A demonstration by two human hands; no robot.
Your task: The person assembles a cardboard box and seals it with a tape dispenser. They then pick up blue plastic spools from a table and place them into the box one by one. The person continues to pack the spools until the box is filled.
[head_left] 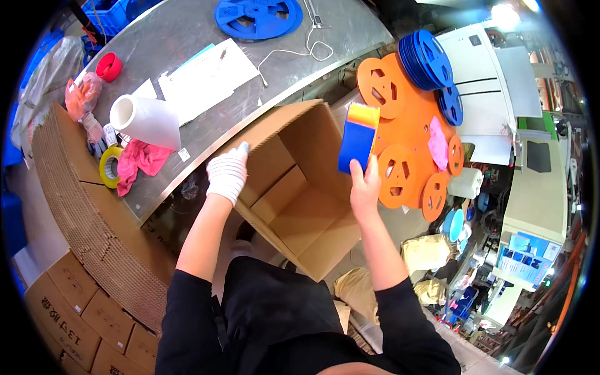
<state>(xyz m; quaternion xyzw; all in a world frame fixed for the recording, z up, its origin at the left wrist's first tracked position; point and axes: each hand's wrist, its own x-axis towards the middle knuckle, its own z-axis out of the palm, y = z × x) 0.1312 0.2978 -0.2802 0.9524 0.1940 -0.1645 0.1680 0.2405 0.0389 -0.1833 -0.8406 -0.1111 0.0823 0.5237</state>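
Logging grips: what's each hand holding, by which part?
Right hand: blue-and-orange item, by its lower end. Left hand: cardboard box, by its left rim.

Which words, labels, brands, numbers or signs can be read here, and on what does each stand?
Wording is located, not copied.
Brown carton, lower left: large dark characters and a number, legible, left unquoted.
Blue-and-white poster, far right: too small to read.
White sticker beside the pink cloth: too small to read.
White paper sheets: no legible writing.
Open cardboard box and blue-and-orange block in the right hand: no readable print.
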